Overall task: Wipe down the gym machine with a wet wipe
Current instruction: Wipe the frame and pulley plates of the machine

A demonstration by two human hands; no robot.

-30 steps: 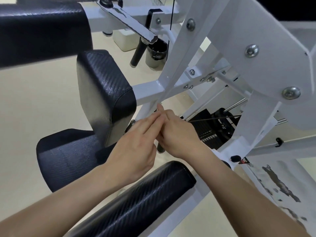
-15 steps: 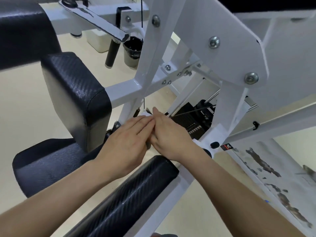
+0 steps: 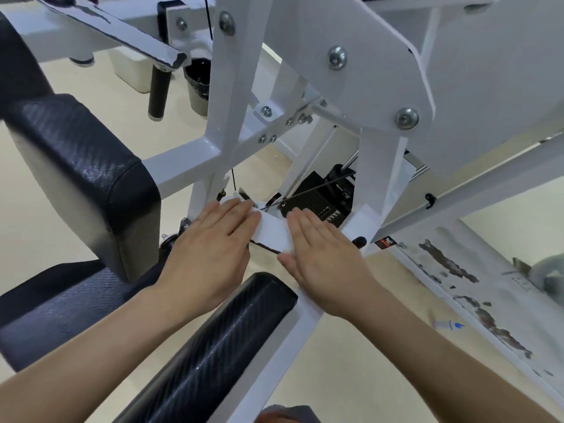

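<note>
A white wet wipe [image 3: 272,232] is stretched flat between my two hands, low in the middle of the white gym machine frame [image 3: 227,96]. My left hand [image 3: 213,248] holds the wipe's left end, fingers laid straight over it and thumb hidden underneath. My right hand [image 3: 320,254] holds the right end, with its thumb reaching under the wipe's lower corner. The hands are a short gap apart, above the black roller pad [image 3: 213,349] and in front of the black weight stack [image 3: 317,196].
A black back pad [image 3: 88,175] and seat [image 3: 58,306] lie to the left. White beams and a bolted plate [image 3: 366,71] crowd overhead and to the right. A thin cable [image 3: 317,186] runs behind the hands. A black bin [image 3: 198,83] stands on the beige floor beyond.
My hands were pressed together over the folded wipe; now they have pulled apart sideways and the wipe is spread open between them. The view has also shifted closer.
</note>
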